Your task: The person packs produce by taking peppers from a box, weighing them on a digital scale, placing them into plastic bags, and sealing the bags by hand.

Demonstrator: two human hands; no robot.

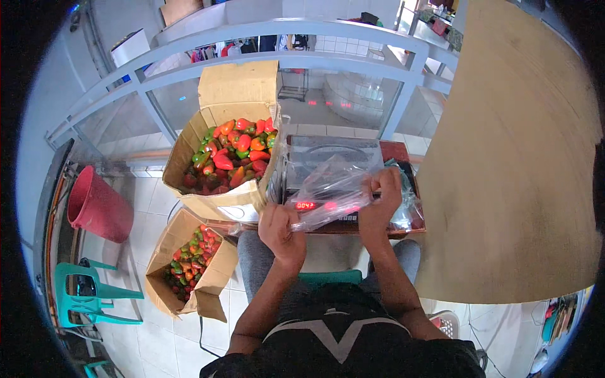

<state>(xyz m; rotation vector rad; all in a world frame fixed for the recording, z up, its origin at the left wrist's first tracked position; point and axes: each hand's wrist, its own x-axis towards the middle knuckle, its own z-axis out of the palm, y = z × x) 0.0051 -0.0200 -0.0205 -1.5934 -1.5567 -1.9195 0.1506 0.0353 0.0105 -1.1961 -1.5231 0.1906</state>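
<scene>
A clear plastic bag (334, 186) is stretched between my two hands, above the front of a digital scale. My left hand (282, 233) is closed on the bag's near left edge. At its far right end, my right hand (383, 189) pinches the film with curled fingers. Through the plastic glow the red digits of the scale (302, 165), whose grey platform bears nothing. Left of the scale, close to my left hand, stands an open cardboard box (217, 205) full of red, orange and green peppers (233, 154).
On the floor at left sits a second cardboard box (211, 305) of smaller peppers (191, 264), near a red bin (101, 205) and a green plastic stool (79, 293). More clear bags (406, 205) lie right of the scale. A tall brown board (510, 164) rises at right; a grey railing (283, 60) runs behind.
</scene>
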